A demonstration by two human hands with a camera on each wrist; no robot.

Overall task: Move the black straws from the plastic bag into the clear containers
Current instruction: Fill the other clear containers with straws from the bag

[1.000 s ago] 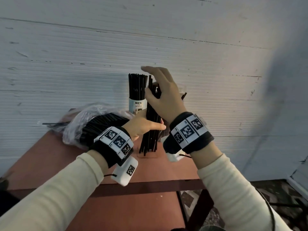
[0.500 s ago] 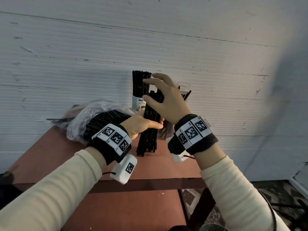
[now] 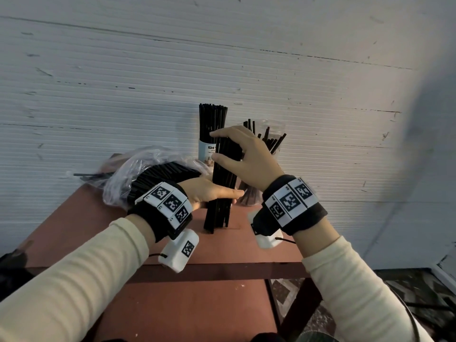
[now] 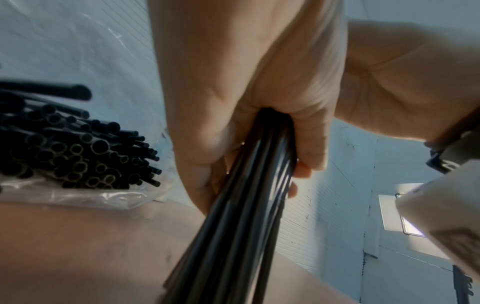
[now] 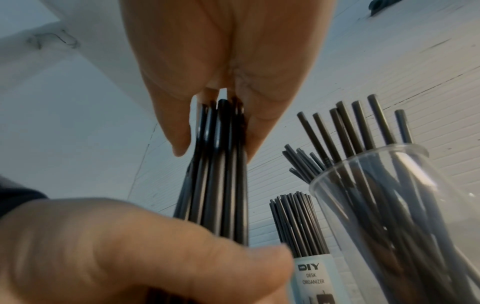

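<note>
A bundle of black straws [image 3: 222, 191] stands upright with its lower ends on the red-brown table [image 3: 93, 218]. My left hand [image 3: 212, 193] grips the bundle around its middle [image 4: 233, 226]. My right hand [image 3: 244, 156] curls over the top ends, thumb and fingers pinching them [image 5: 221, 164]. The plastic bag [image 3: 148, 166] lies to the left with many more straws [image 4: 78, 144] inside. Behind the bundle stands a labelled container [image 3: 209, 149] packed with straws. A clear container [image 3: 271, 139] at the right holds several loose leaning straws [image 5: 363, 133].
A white ribbed wall [image 3: 246, 70] rises right behind the containers. The table's front edge [image 3: 222, 270] runs below my wrists, with a lower shelf [image 3: 185, 312] under it. A few stray straws [image 3: 93, 175] stick out past the bag at far left.
My right hand has come down over the bundle's top ends, which no longer stick up beside it. The left hand keeps its grip at mid-height.
</note>
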